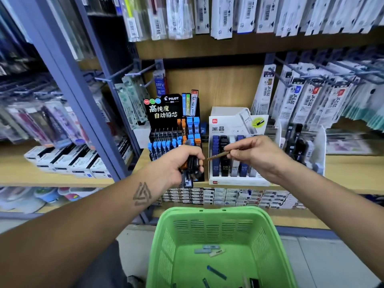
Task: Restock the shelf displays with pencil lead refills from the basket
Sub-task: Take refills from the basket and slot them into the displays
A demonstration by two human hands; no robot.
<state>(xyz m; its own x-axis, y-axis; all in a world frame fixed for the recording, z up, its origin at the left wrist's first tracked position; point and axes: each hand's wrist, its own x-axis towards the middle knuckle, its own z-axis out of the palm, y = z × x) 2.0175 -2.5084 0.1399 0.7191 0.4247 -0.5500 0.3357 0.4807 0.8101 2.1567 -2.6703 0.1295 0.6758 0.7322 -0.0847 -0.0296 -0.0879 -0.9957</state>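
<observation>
Head view is showing the left hand (182,163) curling its grip round a bundle of lead refill cases (190,171), dark ones with an orange one at the thumb side, just in front of the black Pilot display (174,121) standing on the wooden shelf (353,169). The right hand (253,154) is pinching a single slim brownish refill case (218,155) between thumb and fingertips, its grip clamped on the case's right end, the case lying nearly level and pointing left toward the left hand, the two hands near but apart. That case is hovering in front of the white display box (239,181), which is sitting just beside the Pilot display and carrying rows of blue, black and pale cases marked HB. The Pilot display is holding blue-capped and orange-capped cases in its tiers. Below the hands, the green basket (162,246) is sitting with a few loose refill cases (207,250) lying on its bottom, pale ones toward the back and blue ones nearer the front. Hanging packets (301,96) are filling the hooks to the right.
</observation>
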